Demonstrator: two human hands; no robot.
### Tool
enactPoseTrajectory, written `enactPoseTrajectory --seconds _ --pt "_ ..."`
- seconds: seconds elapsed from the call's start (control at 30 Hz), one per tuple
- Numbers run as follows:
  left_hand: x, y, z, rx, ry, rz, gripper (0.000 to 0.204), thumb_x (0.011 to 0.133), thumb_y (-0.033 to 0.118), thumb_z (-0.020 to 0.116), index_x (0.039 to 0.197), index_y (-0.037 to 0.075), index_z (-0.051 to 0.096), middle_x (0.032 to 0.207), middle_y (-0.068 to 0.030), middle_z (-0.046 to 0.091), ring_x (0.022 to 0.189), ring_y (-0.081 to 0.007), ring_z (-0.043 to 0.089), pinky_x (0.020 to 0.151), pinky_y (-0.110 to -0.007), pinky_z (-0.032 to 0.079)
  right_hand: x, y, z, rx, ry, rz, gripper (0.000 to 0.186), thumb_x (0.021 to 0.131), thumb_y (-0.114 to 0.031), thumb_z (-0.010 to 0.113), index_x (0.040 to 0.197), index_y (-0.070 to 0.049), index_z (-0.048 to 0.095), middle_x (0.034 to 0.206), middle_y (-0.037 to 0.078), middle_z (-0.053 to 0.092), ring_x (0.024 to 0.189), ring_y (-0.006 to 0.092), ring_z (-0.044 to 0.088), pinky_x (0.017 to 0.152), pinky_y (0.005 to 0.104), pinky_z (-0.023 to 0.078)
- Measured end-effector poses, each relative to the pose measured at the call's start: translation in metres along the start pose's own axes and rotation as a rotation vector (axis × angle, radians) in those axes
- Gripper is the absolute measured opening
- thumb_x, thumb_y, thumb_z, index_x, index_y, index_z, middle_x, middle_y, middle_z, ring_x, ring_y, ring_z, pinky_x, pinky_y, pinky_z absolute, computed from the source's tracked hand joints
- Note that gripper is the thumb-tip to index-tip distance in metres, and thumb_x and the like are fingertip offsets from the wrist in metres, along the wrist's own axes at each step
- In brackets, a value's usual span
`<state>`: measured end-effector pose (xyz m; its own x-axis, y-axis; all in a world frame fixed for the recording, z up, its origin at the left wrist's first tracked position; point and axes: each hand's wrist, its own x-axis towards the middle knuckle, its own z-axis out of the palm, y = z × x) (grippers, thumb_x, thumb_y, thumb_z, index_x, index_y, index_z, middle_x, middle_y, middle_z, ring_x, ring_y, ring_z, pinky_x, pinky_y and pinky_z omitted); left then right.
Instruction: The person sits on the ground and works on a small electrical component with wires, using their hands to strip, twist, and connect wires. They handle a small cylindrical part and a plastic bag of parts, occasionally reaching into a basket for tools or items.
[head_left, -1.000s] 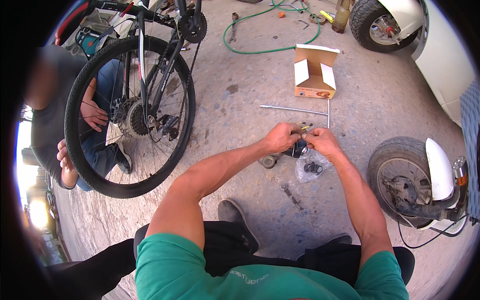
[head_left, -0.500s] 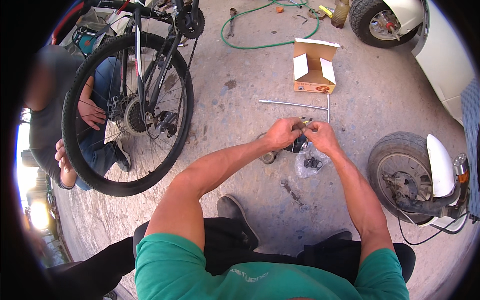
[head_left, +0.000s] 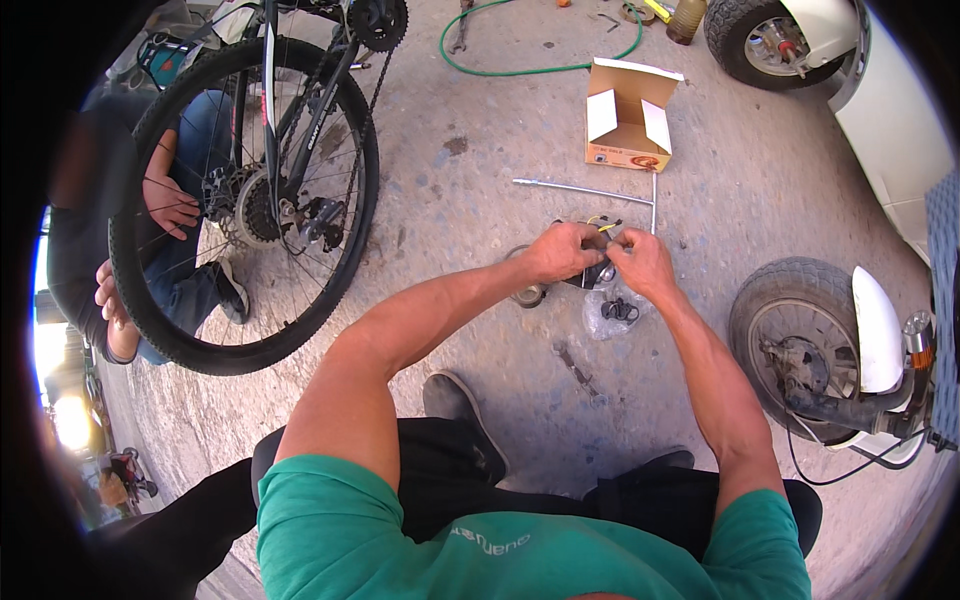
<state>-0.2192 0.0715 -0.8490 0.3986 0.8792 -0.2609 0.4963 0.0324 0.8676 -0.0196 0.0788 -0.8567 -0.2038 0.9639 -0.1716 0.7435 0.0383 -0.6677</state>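
Above the concrete floor, my left hand (head_left: 562, 252) and my right hand (head_left: 640, 262) are close together, fingertips pinched. The small piece between them is too hidden to name. Just beneath and behind the fingers lies a dark part with thin yellow wires (head_left: 598, 221), largely covered by my hands. Below my right hand a clear plastic bag (head_left: 600, 322) lies on the floor, with small black pieces (head_left: 621, 312) at it. To the left of the bag, partly behind my left wrist, is a round ring-shaped object (head_left: 529, 293).
An open cardboard box (head_left: 628, 158) stands beyond a long T-handle wrench (head_left: 585, 190). A spanner (head_left: 577, 372) lies nearer me. At left another person holds a bicycle wheel (head_left: 365, 215). A scooter wheel (head_left: 765, 330) is at right; a green hose (head_left: 500, 72) curves at the back.
The whole view has shifted slightly, so the floor items sit higher in the picture. My hands stay together over the same spot, with the fingertips slightly further apart.
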Motion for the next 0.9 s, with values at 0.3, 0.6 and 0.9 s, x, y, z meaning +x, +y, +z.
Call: enactPoseTrajectory --seconds 0.3,0.6,0.9 --pt "0.007 -0.01 0.007 0.241 0.069 0.161 0.021 0.088 0.016 0.063 0.101 0.001 0.07 0.097 -0.0211 0.07 0.094 -0.0384 0.068 0.084 -0.046 0.053 0.005 0.008 -0.015 0.261 -0.391 0.217 0.022 0.084 -0.022 0.074 0.089 0.0 0.072 0.078 0.01 0.072 0.071 0.0157 0.069 0.066 0.032 0.053" --pt "0.003 -0.009 0.004 0.187 0.064 0.196 0.02 0.088 0.016 0.061 0.098 0.0 0.066 0.095 -0.0219 0.07 0.092 -0.0406 0.068 0.082 -0.047 0.052 0.002 -0.005 -0.019 0.372 -0.454 0.238 0.016 0.085 -0.014 0.074 0.088 0.0 0.068 0.078 0.005 0.068 0.069 0.0117 0.063 0.062 0.0289 0.05" --pt "0.001 -0.003 -0.004 0.142 0.028 0.143 0.022 0.086 0.015 0.064 0.101 0.0 0.068 0.098 -0.021 0.07 0.094 -0.0369 0.069 0.084 -0.044 0.053 -0.002 0.003 0.004 0.54 -0.353 0.285 0.019 0.087 -0.018 0.07 0.089 0.0 0.067 0.077 0.006 0.068 0.067 0.0153 0.063 0.062 0.0316 0.049"
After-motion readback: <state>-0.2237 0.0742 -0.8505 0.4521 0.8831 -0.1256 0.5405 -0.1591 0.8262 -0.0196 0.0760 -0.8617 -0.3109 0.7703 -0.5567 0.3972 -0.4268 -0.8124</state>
